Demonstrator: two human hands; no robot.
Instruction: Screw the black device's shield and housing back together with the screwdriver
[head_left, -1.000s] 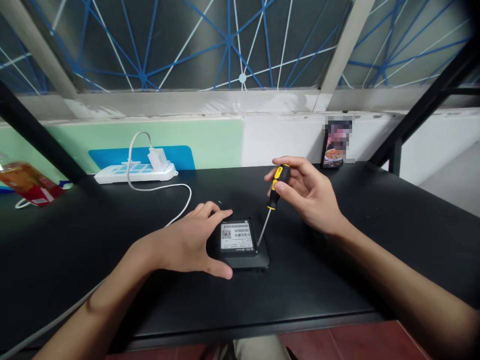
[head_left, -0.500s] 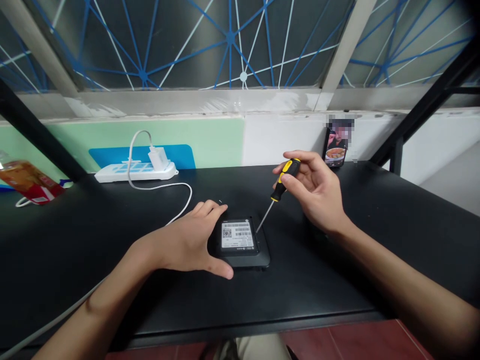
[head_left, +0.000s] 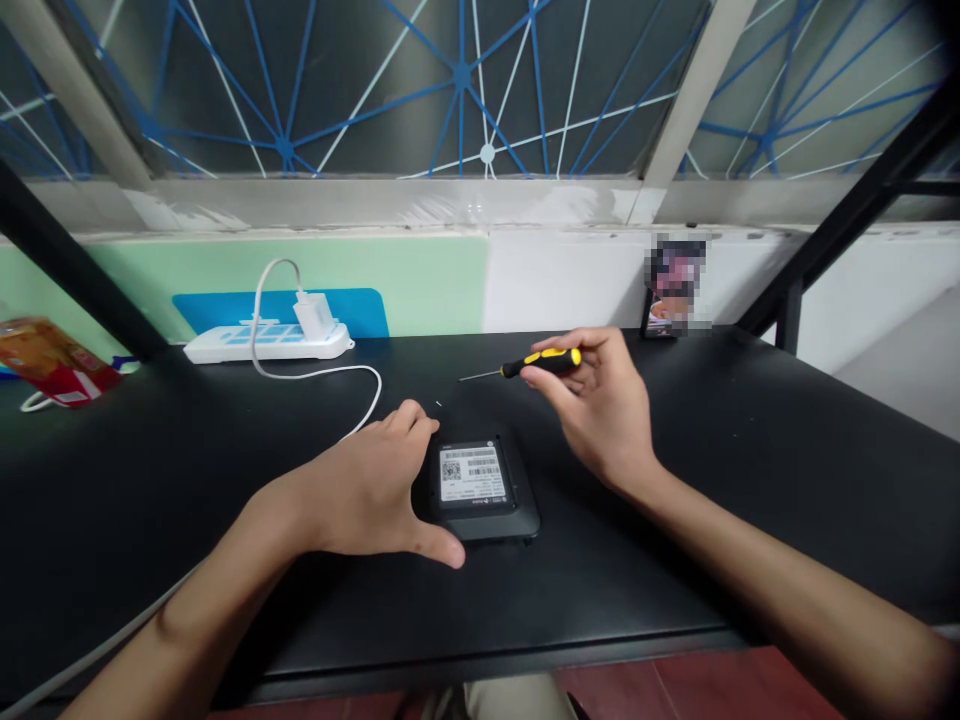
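A dark, flat device with a white printed label lies on the black table. At its left side is my left hand, thumb and fingers spread around the near and far corners. My right hand grips a black and yellow screwdriver by the handle. The screwdriver is nearly level, its shaft pointing left, and its tip is above the table beyond the device, apart from it. A tiny light-coloured piece lies just behind the device.
A white power strip with a plugged-in charger and white cable stands at the back left. Further left is a red and orange package. A phone leans on the wall at the back right. The table's front edge is nearest me.
My right hand has lifted the screwdriver tip off the device's right side and swung it to the left and away from me. My left hand has barely moved.
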